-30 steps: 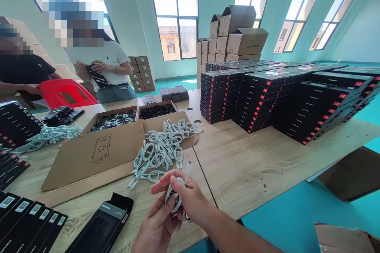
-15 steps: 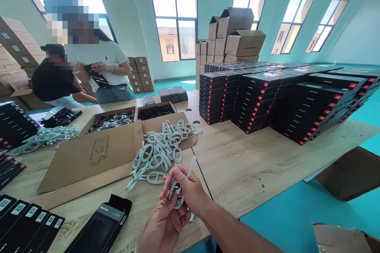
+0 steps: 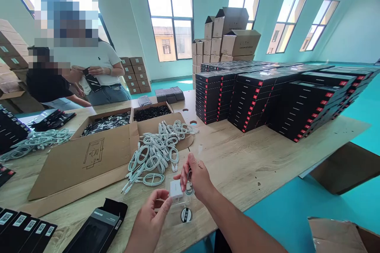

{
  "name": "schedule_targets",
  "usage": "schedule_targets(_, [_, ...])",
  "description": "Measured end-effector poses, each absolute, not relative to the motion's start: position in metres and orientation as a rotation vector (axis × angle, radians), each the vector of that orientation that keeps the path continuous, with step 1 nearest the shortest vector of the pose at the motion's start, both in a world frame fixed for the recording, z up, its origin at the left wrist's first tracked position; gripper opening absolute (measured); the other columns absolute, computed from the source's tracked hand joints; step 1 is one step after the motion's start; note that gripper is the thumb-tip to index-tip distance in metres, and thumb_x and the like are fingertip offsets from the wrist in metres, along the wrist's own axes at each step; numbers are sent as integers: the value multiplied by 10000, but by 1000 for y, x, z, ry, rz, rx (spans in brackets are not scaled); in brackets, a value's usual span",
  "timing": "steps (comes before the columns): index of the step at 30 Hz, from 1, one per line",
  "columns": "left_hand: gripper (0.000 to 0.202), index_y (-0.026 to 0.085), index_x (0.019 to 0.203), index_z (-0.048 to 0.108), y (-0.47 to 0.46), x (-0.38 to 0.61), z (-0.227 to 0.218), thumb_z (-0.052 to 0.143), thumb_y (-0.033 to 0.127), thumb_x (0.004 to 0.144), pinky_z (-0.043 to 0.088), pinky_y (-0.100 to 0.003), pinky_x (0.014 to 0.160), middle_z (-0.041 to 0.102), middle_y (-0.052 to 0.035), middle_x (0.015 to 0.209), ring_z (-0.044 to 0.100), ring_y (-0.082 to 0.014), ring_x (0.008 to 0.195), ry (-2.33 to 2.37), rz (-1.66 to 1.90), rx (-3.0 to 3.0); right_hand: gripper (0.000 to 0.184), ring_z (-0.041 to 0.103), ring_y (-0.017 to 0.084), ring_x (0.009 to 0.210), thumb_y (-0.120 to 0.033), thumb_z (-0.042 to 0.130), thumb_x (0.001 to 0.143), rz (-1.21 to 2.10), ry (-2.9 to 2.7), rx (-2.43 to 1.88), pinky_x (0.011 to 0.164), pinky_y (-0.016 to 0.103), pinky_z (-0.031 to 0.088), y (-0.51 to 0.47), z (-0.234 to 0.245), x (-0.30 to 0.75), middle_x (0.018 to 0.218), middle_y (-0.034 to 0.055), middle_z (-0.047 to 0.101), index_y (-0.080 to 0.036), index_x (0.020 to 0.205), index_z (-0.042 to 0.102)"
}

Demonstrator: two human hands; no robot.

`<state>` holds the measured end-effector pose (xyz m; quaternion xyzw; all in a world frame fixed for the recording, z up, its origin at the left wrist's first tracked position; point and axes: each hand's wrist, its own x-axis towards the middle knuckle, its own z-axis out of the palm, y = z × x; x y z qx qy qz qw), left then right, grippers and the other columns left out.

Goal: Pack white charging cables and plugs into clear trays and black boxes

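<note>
A coiled white cable (image 3: 189, 190) is in my right hand (image 3: 199, 178), whose fingers are curled around it with the thumb on top. Below it, a clear plastic tray (image 3: 175, 218) lies on the table near the front edge. Seated in the tray are a white wall charger (image 3: 176, 189) with metal prongs and a round black-and-white label piece (image 3: 186, 215). The thumb and fingers of my left hand (image 3: 151, 215) are closed at the tray's left edge, beside the charger; the exact grip is partly hidden.
Loose white cables (image 3: 156, 150) pile on a cardboard flap (image 3: 80, 166). An opened black box (image 3: 96, 225) lies at front left, near several flat black boxes (image 3: 22, 225). Stacked black boxes (image 3: 246, 99) occupy the back right. Two people stand across the table, one holding a black box (image 3: 92, 81).
My left hand has let go of the cable and moved down left to the tray. My right hand has shifted slightly right with the cable, uncovering the charger and label piece.
</note>
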<state>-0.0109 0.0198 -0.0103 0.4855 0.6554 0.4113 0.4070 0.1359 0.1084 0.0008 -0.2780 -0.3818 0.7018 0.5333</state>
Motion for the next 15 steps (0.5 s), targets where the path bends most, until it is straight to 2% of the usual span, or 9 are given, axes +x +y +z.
schedule_targets(2, [440,235,717,629,22,-22,-13,668,671,757,395,-320,606,663,-29,694,577,-223,646,1871,897,1389,695,428,101,266,-880,571,759,1658,-865,-674,605,349,566,114,-3,141,315,-96,402,-241,535,413])
schedule_targets(4, [436,246,626,549,24,-28,-17,653,648,761,341,-317,597,624,-17,623,546,-222,614,1978,724,1491,695,385,89,248,-867,616,737,1678,-792,-679,586,343,569,120,-8,146,300,-110,367,-243,526,395])
schedule_targets(7, [345,250,575,523,26,-27,-21,733,496,695,266,-309,585,612,-5,581,520,-216,601,1965,570,1515,651,382,71,268,-787,717,724,1745,-584,-699,622,328,583,128,-17,152,325,-122,392,-234,551,422])
schedule_targets(9, [270,250,530,503,27,-22,-21,736,329,640,224,-310,582,576,12,544,477,-195,576,1948,622,1492,580,469,76,331,-692,790,724,1774,-439,-738,685,322,591,131,-22,156,389,-110,482,-220,594,481])
schedule_targets(11, [238,250,502,475,28,-16,-22,680,232,621,217,-312,581,529,23,518,446,-181,560,1929,738,1460,491,602,110,445,-605,841,715,1777,-359,-784,726,321,587,129,-28,159,486,-71,599,-204,661,562])
schedule_targets(13, [241,256,513,438,29,-9,-25,640,224,640,245,-306,568,477,35,493,445,-176,539,1895,854,1390,444,713,170,608,-577,848,711,1741,-364,-820,758,330,578,124,-31,159,598,-5,704,-191,727,630])
schedule_targets(15, [205,264,598,425,29,-2,-30,611,262,686,328,-294,549,514,36,528,524,-191,544,1846,972,1269,452,757,230,811,-618,803,739,1651,-477,-858,830,353,562,115,-31,158,744,72,780,-182,767,684])
